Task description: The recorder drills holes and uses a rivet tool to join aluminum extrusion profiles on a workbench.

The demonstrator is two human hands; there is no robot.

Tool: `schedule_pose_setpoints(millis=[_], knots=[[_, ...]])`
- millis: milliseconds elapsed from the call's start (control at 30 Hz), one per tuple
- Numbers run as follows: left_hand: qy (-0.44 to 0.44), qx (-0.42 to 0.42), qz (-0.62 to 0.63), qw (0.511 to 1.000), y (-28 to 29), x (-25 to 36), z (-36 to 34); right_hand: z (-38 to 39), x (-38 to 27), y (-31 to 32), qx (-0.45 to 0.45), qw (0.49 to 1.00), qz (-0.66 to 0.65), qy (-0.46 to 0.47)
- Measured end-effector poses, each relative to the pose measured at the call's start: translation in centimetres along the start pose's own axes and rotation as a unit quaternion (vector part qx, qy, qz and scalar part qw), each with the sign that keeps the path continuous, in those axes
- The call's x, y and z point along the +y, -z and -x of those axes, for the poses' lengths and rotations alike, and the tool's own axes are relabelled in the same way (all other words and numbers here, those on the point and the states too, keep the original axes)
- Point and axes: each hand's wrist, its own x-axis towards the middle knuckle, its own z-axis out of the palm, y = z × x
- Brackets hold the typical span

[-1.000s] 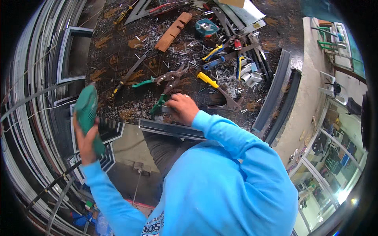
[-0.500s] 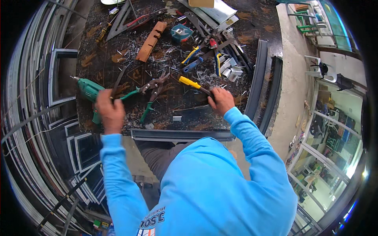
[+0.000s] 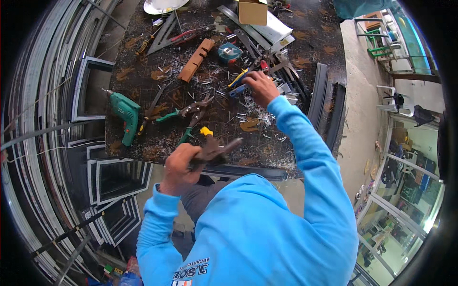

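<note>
My left hand (image 3: 182, 164) is closed round a dark metal hand tool (image 3: 214, 151), smeared by motion, near the table's front edge. A yellow end (image 3: 206, 131) shows beyond it; whether it belongs to the same tool is unclear. My right hand (image 3: 261, 89) reaches over the tool pile with fingers bent and apart, next to a blue handle (image 3: 237, 91) and yellow-and-blue pliers (image 3: 238, 77). Whether the fingertips touch them is hidden. Green-handled snips (image 3: 193, 109) lie beyond my left hand.
A green drill (image 3: 126, 116) lies at the left, beside a file (image 3: 155, 102). Farther back are a notched wooden block (image 3: 196, 60), a tape measure (image 3: 229, 53), a metal square (image 3: 165, 34) and a cardboard box (image 3: 253, 12). Dark profiles (image 3: 318, 95) line the right edge.
My left hand has moved right from beside the drill and now holds the dark tool. My right hand has let go of the yellow-handled tool and moved forward to the pile.
</note>
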Motion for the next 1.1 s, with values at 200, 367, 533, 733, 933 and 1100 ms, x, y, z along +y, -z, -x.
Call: schedule_pose_setpoints(millis=[200,367,533,733,933,1100], knots=[[0.107,0.064,0.071,0.990,2.2,0.7,4.5,-5.9,0.0,0.2,-0.116,0.968,0.194,0.114],[0.162,0.067,0.184,0.967,2.0,-0.9,8.2,-8.7,1.5,3.2,-0.110,0.985,0.125,0.042],[0.198,0.112,0.195,0.954,1.5,-1.6,9.5,-11.6,2.1,2.7,-0.068,0.983,0.168,0.007],[0.272,0.191,0.289,0.898,2.3,-1.8,10.8,-7.3,-0.1,0.5,-0.054,0.996,0.060,0.031],[0.281,0.190,0.276,0.899,0.4,-3.6,10.6,-4.2,0.2,-4.6,-0.054,0.995,0.080,0.003],[0.281,0.109,0.266,0.916,-0.9,-4.9,11.3,-3.7,-8.9,-1.9,-0.005,0.962,-0.266,-0.056]])
